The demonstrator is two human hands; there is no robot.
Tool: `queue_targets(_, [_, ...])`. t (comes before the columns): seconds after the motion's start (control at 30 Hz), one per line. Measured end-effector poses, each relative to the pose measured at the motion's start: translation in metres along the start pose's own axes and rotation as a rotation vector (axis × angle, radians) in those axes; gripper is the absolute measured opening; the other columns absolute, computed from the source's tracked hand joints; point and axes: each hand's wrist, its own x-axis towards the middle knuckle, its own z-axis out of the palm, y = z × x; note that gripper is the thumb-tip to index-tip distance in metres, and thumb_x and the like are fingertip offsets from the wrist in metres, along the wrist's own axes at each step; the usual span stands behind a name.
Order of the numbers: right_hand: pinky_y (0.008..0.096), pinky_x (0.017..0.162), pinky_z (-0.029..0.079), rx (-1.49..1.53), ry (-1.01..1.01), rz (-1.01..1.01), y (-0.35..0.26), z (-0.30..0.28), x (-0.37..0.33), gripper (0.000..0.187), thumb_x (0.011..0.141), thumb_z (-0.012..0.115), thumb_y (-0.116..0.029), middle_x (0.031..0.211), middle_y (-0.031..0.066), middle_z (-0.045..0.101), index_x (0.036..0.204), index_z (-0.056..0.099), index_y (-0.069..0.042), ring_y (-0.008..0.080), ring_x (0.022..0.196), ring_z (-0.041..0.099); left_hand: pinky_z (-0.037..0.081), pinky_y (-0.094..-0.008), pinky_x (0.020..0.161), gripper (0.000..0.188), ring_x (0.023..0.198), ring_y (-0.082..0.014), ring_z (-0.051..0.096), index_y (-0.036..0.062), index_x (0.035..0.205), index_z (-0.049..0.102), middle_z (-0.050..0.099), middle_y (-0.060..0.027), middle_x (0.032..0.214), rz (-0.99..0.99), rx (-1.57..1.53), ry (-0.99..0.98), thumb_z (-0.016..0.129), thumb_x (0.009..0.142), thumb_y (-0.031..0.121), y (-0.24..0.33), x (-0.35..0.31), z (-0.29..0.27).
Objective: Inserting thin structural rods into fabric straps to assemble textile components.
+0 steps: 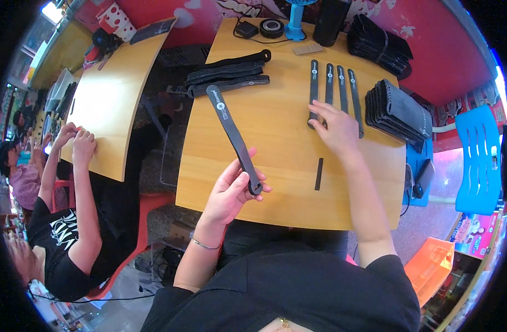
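Note:
A long black strap with a white printed mark and a slot at its near end slants up from my left hand. Thumb and fingers of that hand are closed round its slotted end. Toward the back right, several similar straps lie side by side, pointing away from me. My right hand reaches over their near ends, its fingertips at the leftmost strap; whether they grip it cannot be made out. A short dark strip lies on the table below my right hand.
On the wooden table are a pile of black straps, folded black bundles and a banded black stack. Behind stand a blue fan base and a tape roll. A co-worker sits left at another table.

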Motion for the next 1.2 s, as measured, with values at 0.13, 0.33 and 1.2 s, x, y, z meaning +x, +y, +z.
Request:
queue_targets(0.13, [0.0181, 0.052, 0.039, 0.577, 0.195, 0.072, -0.043, -0.056, -0.001, 0.031, 0.077, 0.067, -0.018, 0.093, -0.0008, 0.067, 0.106, 0.065, -0.009, 0.0047, 0.056, 0.049, 0.054, -0.0300, 0.068, 0.045, 0.091, -0.0258, 0.063, 0.0047, 0.139, 0.026, 0.058, -0.0121, 0.101, 0.063, -0.014, -0.033, 0.038, 0.097, 0.013, 0.003, -0.001, 0.002])
queue_targets(0.33, [0.0169, 0.049, 0.025, 1.478, 0.509, -0.479, -0.111, -0.180, -0.016, 0.091, 0.069, 0.077, -0.034, 0.097, 0.0003, 0.053, 0.137, 0.030, 0.004, 0.0010, 0.053, 0.029, 0.055, -0.0296, 0.067, 0.044, 0.091, -0.0271, 0.064, 0.0053, 0.139, 0.027, 0.059, -0.0128, 0.099, 0.046, -0.023, -0.021, 0.038, 0.097, 0.013, 0.006, -0.023, 0.023])
queue_targets(1.2, [0.0178, 0.051, 0.027, 1.316, 0.830, -0.677, -0.161, -0.270, -0.141, 0.084, 0.073, 0.072, -0.045, 0.125, 0.0116, 0.044, 0.132, 0.036, 0.003, 0.0013, 0.058, 0.032, 0.057, -0.0295, 0.069, 0.045, 0.089, -0.0269, 0.064, 0.0031, 0.139, 0.027, 0.058, -0.0148, 0.099, 0.106, 0.020, -0.124, 0.039, 0.096, 0.009, -0.024, -0.105, 0.081])
